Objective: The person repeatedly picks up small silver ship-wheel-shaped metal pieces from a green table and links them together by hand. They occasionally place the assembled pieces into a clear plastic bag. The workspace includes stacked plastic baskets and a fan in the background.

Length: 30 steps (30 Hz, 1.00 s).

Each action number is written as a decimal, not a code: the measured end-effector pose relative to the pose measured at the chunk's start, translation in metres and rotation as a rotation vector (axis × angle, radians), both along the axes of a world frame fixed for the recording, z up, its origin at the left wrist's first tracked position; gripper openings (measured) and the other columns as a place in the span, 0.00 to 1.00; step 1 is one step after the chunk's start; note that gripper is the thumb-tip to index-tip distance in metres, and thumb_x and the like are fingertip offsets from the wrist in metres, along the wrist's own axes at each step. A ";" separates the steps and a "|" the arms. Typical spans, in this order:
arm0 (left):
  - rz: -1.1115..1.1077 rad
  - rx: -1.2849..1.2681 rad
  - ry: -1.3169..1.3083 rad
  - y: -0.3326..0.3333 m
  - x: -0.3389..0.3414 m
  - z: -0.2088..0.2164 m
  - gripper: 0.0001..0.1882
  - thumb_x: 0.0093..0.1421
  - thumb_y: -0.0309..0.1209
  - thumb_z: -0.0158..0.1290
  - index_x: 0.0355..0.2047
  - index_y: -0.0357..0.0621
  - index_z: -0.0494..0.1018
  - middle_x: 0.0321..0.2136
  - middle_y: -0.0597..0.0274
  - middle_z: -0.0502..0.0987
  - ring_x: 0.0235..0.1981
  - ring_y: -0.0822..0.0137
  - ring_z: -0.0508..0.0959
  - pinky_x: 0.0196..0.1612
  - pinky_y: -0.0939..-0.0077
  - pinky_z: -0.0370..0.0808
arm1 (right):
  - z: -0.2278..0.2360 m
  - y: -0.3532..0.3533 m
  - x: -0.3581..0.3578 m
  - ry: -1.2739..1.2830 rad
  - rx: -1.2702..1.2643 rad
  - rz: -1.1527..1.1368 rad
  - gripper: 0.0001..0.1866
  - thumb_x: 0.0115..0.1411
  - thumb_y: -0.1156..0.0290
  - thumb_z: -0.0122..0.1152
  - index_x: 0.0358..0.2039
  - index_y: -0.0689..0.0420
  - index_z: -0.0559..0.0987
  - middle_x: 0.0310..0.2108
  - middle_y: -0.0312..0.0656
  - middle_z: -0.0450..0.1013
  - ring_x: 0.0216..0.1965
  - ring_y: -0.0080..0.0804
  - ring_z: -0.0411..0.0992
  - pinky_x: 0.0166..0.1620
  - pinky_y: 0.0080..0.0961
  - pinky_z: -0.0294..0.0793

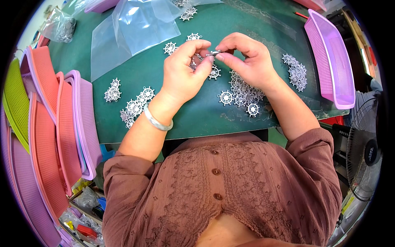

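Observation:
Over the middle of the green table, my left hand and my right hand meet, both pinching a small silver ship's-wheel charm edge-on between thumb and fingers. More silver metal shows inside the curl of my left hand, partly hidden by the fingers. Beneath my right wrist lies a heap of ship's-wheel charms. Left of my left forearm is another loose cluster of charms, with a smaller group farther left. A few single charms lie just beyond my left hand.
Clear plastic bags spread over the table's far left. A charm pile lies at right beside a purple basket. Stacked pink, purple and green baskets stand along the left edge. A fan stands at right.

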<state>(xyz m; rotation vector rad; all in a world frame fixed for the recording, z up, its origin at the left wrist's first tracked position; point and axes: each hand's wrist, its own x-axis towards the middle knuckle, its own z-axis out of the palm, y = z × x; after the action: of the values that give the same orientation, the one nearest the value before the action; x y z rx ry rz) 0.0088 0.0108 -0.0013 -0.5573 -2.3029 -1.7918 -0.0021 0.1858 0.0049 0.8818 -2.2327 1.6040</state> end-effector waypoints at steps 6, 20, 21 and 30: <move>-0.065 0.048 -0.104 -0.003 -0.004 -0.006 0.09 0.48 0.24 0.56 0.31 0.38 0.72 0.22 0.67 0.74 0.22 0.79 0.70 0.26 0.85 0.69 | -0.006 0.000 0.001 -0.234 -0.203 0.024 0.06 0.51 0.78 0.60 0.30 0.62 0.75 0.28 0.34 0.72 0.30 0.18 0.69 0.34 0.15 0.69; -0.023 0.098 0.023 -0.004 -0.004 -0.005 0.05 0.48 0.22 0.56 0.26 0.41 0.72 0.23 0.68 0.71 0.20 0.78 0.68 0.23 0.85 0.66 | -0.008 0.001 -0.001 -0.323 -0.146 0.068 0.07 0.50 0.76 0.60 0.31 0.61 0.75 0.27 0.33 0.72 0.30 0.18 0.68 0.37 0.17 0.69; -0.025 0.104 0.031 -0.004 -0.004 -0.005 0.05 0.48 0.22 0.56 0.26 0.41 0.71 0.23 0.68 0.71 0.20 0.78 0.67 0.23 0.85 0.66 | -0.008 0.000 -0.002 -0.314 -0.124 0.066 0.07 0.50 0.76 0.60 0.31 0.61 0.75 0.27 0.33 0.72 0.30 0.18 0.68 0.36 0.17 0.69; -0.039 0.011 0.169 -0.002 -0.003 0.002 0.05 0.46 0.20 0.54 0.26 0.41 0.70 0.22 0.66 0.71 0.19 0.76 0.69 0.21 0.84 0.67 | -0.005 0.000 -0.001 -0.111 -0.049 0.048 0.08 0.49 0.76 0.61 0.32 0.61 0.76 0.28 0.35 0.72 0.29 0.21 0.68 0.35 0.18 0.69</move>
<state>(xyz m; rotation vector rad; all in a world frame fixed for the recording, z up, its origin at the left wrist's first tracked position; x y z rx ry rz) 0.0062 0.0088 0.0002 -0.7264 -2.1827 -1.7015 -0.0033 0.1856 0.0000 0.8592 -2.2509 1.7626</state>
